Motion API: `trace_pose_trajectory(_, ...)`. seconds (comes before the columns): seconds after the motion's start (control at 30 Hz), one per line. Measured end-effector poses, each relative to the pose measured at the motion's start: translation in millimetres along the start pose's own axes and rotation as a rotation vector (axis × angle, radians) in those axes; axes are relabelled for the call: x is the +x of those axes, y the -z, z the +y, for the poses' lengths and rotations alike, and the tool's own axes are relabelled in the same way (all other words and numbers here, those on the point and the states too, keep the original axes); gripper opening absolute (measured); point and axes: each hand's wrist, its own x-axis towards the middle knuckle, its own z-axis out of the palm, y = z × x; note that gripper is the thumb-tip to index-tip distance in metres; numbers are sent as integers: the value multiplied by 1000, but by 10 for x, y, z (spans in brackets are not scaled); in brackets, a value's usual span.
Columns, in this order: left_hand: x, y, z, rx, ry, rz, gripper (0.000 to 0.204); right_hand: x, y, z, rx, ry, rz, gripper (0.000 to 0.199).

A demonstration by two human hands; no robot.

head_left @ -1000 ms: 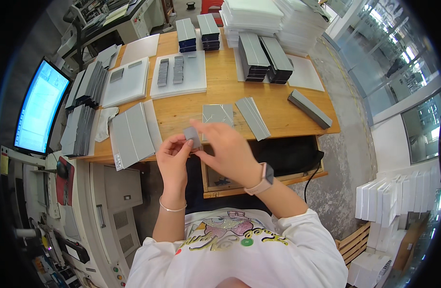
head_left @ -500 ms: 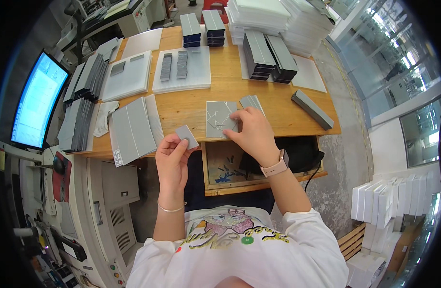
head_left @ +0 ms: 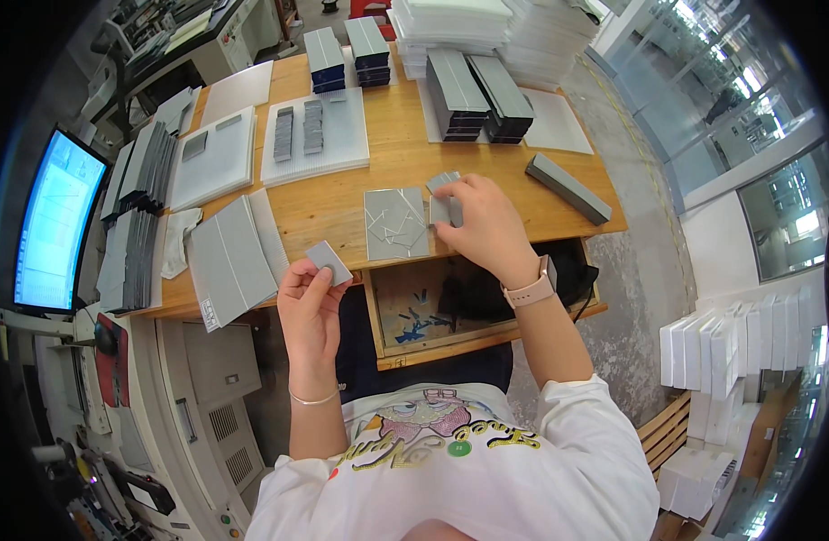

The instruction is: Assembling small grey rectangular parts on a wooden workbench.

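Note:
My left hand [head_left: 311, 307] pinches a small flat grey square piece [head_left: 329, 261] between thumb and fingers, just off the table's front edge. To its right, my right hand [head_left: 488, 230] is closed, thumb and forefinger on opposite edges of a grey flat piece [head_left: 446, 213]. Part of that piece is hidden by the fingers. Behind it, more grey pieces [head_left: 439, 181] show on the table. Beside the right fingertips lies a grey square panel [head_left: 396, 200] with thin pale strips [head_left: 394, 233] scattered across it.
A wooden table [head_left: 333, 212] carries stacked grey panels [head_left: 234, 257], dark-sided stacks [head_left: 455, 95] and a long grey bar [head_left: 567, 187]. White sheets [head_left: 356, 135] hold small grey pieces. Below the edge, an open drawer [head_left: 405, 361] contains blue scraps. A monitor [head_left: 58, 221] stands left.
My right hand has moved right, off the strip-strewn panel, and now grips a grey piece beside it. The left hand keeps its small square. The whole view has shifted slightly.

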Motion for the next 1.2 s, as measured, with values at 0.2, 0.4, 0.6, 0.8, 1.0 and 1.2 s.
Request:
trace_pose_trajectory(0.2, 20, -15, -37, 8, -15, -24, 8, 157, -110, -30, 17, 40, 12, 23)
trace_pose_trajectory(0.4, 216, -279, -185, -48, -18, -187, 8, 488, -236, -155, -70, -155, -252, 26)
trace_pose_trajectory(0.6, 458, -310, -326, -159, 51, -180, 8, 647, -273, -207, -197, -228, -295, 35)
trace_pose_trajectory(0.8, 484, -314, -330, -150, 75, -164, 8, 691, -284, -235, -205, -256, -324, 44)
trace_pose_trajectory(1.0, 490, -317, -333, -145, 70, -173, 7, 707, -289, -205, -186, -272, -326, 46)
trace_pose_trajectory(1.2, 494, -305, -348, -176, 81, -182, 7, 719, -303, -147, -144, -285, -321, 43)
